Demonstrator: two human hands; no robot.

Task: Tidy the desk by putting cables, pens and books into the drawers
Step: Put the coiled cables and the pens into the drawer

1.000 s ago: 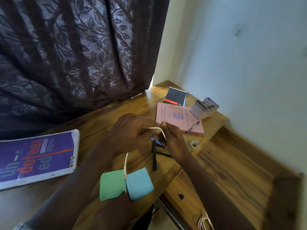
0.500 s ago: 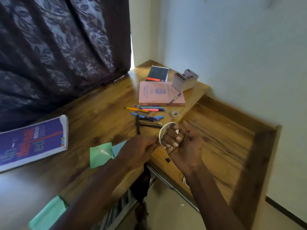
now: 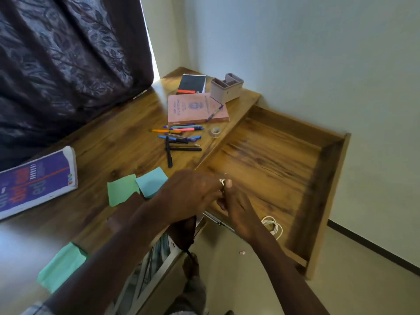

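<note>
Left hand (image 3: 191,192) & right hand (image 3: 238,212) meet over the open drawer (image 3: 284,155), fingers pinching a small white cable coil (image 3: 223,182). It's prob. kept bundled so it drops in neat, near the second cable (image 3: 273,226) lying inside. Pens (image 3: 179,137), pink book (image 3: 195,109) & purple book (image 3: 38,178) wait on desk (image 3: 113,142).
</note>
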